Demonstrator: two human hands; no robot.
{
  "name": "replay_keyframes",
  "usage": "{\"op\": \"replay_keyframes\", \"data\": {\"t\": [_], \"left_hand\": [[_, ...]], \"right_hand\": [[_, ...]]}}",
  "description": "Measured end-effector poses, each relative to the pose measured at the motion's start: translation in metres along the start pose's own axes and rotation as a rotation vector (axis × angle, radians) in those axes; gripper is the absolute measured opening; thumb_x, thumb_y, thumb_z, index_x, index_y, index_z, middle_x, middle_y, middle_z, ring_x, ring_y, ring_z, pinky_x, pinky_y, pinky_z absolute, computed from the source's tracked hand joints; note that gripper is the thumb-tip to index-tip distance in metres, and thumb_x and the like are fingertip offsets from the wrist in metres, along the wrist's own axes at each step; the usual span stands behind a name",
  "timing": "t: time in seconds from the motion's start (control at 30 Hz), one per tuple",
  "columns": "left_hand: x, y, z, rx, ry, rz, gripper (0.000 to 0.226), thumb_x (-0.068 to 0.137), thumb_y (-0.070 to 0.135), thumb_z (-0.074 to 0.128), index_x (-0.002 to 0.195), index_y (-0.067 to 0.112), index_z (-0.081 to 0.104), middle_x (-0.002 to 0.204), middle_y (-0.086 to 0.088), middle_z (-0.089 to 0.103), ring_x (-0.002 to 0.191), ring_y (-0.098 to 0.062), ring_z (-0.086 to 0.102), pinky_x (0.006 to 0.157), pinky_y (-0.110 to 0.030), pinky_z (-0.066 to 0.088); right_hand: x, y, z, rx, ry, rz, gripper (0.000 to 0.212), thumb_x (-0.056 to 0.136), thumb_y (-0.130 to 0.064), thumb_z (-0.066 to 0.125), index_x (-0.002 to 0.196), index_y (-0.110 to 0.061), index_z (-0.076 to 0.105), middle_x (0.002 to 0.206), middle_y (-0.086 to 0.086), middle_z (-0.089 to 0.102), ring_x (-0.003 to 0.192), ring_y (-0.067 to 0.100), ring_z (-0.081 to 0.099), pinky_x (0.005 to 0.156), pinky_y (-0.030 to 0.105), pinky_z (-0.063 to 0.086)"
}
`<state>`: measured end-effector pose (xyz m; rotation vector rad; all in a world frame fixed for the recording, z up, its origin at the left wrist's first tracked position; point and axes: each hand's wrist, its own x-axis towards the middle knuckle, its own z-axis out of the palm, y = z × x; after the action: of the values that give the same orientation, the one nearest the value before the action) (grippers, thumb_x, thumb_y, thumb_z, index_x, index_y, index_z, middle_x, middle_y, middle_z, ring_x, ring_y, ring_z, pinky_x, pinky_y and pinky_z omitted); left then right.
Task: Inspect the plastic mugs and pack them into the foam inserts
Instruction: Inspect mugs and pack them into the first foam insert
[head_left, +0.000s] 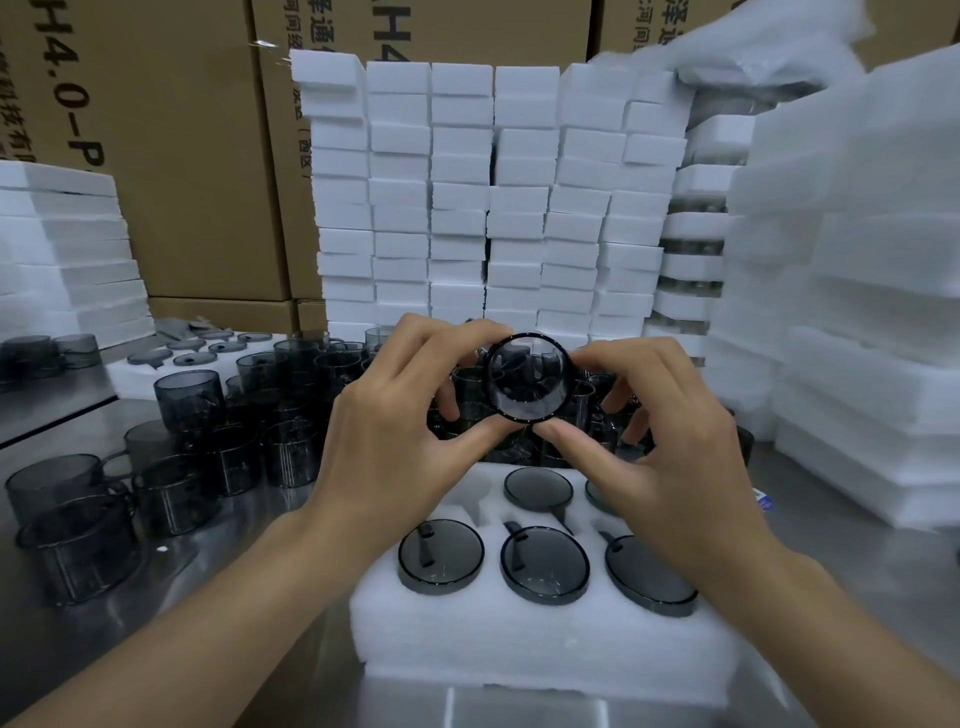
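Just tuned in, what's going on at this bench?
A person holds one dark mug up, the left hand and right hand pinching its rim to look into it. The foam insert below shows five seated mugs; its back-left slot is empty. Loose mugs wait on the table to the left.

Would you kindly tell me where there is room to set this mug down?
The foam tray's back-left pocket is empty; the other five hold mugs. Bare table lies between tray and loose mugs on its left. Behind the tray is crowded.
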<state>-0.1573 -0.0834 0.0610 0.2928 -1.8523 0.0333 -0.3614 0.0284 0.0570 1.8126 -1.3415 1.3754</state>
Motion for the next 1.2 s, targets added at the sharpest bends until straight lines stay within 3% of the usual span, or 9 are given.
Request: {"op": "replay_keyframes", "data": {"t": [0.5,0.67,0.77,0.9,1.07,1.2], "left_hand": [[0.0,0.004,-0.001,-0.001,0.052,0.046,0.055,0.09,0.028,0.086,0.139,0.028,0.062,0.12,0.013,0.052,0.072,-0.014,0.059,0.064,-0.012,0.041],[-0.001,0.006,0.001,0.007,0.081,0.054,0.053,0.092,0.031,0.085,0.14,0.023,0.064,0.124,0.009,0.055,0.078,-0.011,0.058,0.069,-0.011,0.041],[-0.001,0.008,0.0,-0.02,0.078,0.043,0.06,0.091,0.034,0.085,0.145,0.025,0.06,0.126,0.006,0.06,0.084,-0.014,0.065,0.065,-0.014,0.045],[-0.002,0.015,0.001,-0.18,0.039,-0.126,0.061,0.093,0.043,0.077,0.15,0.033,0.057,0.121,0.013,0.067,0.097,-0.018,0.071,0.057,-0.027,0.052],[0.001,0.017,0.005,-0.487,-0.073,-0.443,0.044,0.09,0.052,0.072,0.132,0.038,0.072,0.114,0.014,0.077,0.101,-0.015,0.074,0.067,-0.032,0.057],[0.003,0.017,0.007,-0.638,-0.159,-0.533,0.028,0.099,0.046,0.068,0.126,0.037,0.072,0.089,0.008,0.08,0.08,-0.005,0.073,0.067,-0.014,0.051]], "right_hand": [[-0.001,0.002,0.001,0.055,0.004,0.005,0.045,0.093,-0.04,0.077,0.134,-0.04,0.058,0.116,-0.021,0.057,0.088,0.014,0.061,0.069,0.02,0.05],[-0.001,0.002,0.002,0.066,0.006,0.001,0.049,0.093,-0.042,0.076,0.137,-0.042,0.054,0.116,-0.021,0.056,0.088,0.014,0.062,0.068,0.02,0.051],[-0.001,0.003,0.002,0.072,0.007,0.009,0.053,0.092,-0.042,0.077,0.139,-0.043,0.053,0.116,-0.02,0.057,0.089,0.014,0.062,0.067,0.02,0.051],[-0.001,0.004,0.002,0.063,-0.002,0.014,0.058,0.09,-0.044,0.079,0.141,-0.043,0.052,0.117,-0.02,0.056,0.089,0.014,0.062,0.068,0.018,0.05],[-0.001,0.004,0.001,0.062,-0.05,0.014,0.062,0.09,-0.047,0.079,0.146,-0.038,0.053,0.118,-0.019,0.055,0.09,0.014,0.061,0.069,0.02,0.052],[0.0,0.004,0.0,0.05,-0.07,0.015,0.063,0.09,-0.042,0.082,0.146,-0.032,0.057,0.119,-0.018,0.056,0.092,0.012,0.061,0.074,0.017,0.051]]}}
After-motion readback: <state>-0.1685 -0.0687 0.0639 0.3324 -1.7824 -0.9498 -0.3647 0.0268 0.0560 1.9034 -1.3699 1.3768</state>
